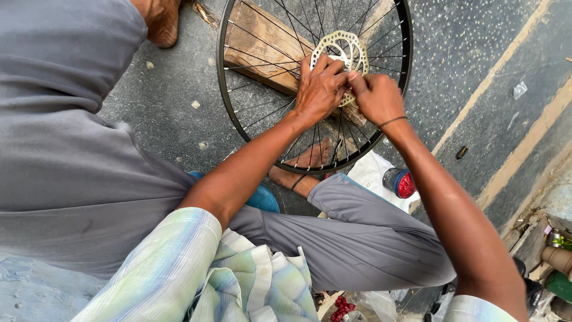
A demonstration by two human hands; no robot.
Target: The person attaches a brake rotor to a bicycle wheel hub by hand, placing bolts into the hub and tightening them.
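While both hands work at its hub, the bicycle wheel [238, 101] lies flat over a wooden block [262, 45] on the dark floor. Left hand [319, 89] clamps down on the brake disc [341, 46], fingers curled over it. Right hand [378, 98] is pinched shut on something small at the hub; what, cannot tell. A bare foot [304, 166] sits under the rim. A red-capped jar [399, 182] stands nearby.

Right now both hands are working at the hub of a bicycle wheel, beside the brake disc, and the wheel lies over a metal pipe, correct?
Not quite: in the head view, the wheel lies over a wooden block, not a metal pipe. The left hand and right hand are at the hub beside the brake disc.
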